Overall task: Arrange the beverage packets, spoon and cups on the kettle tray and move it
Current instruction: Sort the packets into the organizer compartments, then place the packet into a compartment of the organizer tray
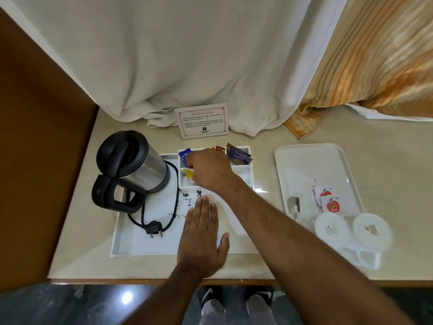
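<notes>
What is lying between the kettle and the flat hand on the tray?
In the head view, the kettle's black cord and plug lie on the tray between the kettle and the flat left hand, plus some dark specks.

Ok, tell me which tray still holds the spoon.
The plain white tray on the right; the spoon lies on it. The kettle tray has none.

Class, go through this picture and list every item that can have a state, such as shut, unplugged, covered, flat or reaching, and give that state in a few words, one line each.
Kettle: lid shut, standing on the kettle tray.
Plug: unplugged, lying on the tray.
Left hand: flat, palm down.
Right hand: reaching into the packet compartments.
Tetley packet: leaning in its compartment.
Cups: covered with lids.
Spoon: lying on the side tray.
</notes>
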A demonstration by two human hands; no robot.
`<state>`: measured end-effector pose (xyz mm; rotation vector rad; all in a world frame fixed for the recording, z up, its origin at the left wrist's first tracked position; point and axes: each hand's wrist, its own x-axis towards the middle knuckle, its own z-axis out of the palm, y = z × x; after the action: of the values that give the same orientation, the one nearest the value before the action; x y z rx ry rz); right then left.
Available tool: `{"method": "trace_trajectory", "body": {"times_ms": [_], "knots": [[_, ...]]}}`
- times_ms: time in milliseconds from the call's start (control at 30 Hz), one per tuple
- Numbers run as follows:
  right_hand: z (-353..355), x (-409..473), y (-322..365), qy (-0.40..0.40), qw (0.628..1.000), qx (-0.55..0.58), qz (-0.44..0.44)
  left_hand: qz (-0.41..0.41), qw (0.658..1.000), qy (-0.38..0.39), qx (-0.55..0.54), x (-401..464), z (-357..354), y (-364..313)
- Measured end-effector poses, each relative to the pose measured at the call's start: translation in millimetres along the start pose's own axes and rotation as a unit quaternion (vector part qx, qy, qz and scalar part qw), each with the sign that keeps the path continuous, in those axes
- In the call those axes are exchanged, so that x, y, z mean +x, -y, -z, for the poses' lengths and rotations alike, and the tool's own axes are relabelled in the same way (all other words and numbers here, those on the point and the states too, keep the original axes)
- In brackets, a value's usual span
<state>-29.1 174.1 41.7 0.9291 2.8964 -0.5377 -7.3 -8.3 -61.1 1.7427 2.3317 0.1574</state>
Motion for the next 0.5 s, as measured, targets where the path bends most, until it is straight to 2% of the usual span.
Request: {"method": "trace_trajectory", "body": {"times_ms": [200,300,367,400,433,500], "knots": [[7,-17,-24,-0.039,0.996,0.086,0.007,-0.009,1.000,-0.003,0.008,0,2,-3],[36,-30,-40,-0.128,0.975,0.179,-0.018,0.001,1.000,-0.014,0.008,-3,1,6],[59,-49,-79,-0.170,0.968,0.174,-0.064,0.001,1.000,-0.015,0.008,-4,0,9],[70,-63,-109,-0.153,0.974,0.134,-0.100,-0.003,1.000,-0.013,0.007,-3,-3,6],[79,-76,-137,-0.099,0.983,0.062,-0.141,-0.003,1.000,-0.009,0.008,-2,-4,5],[89,-103,-184,0.075,0.970,-0.086,-0.214,0.000,1.000,-0.003,0.007,0,-5,3]]}}
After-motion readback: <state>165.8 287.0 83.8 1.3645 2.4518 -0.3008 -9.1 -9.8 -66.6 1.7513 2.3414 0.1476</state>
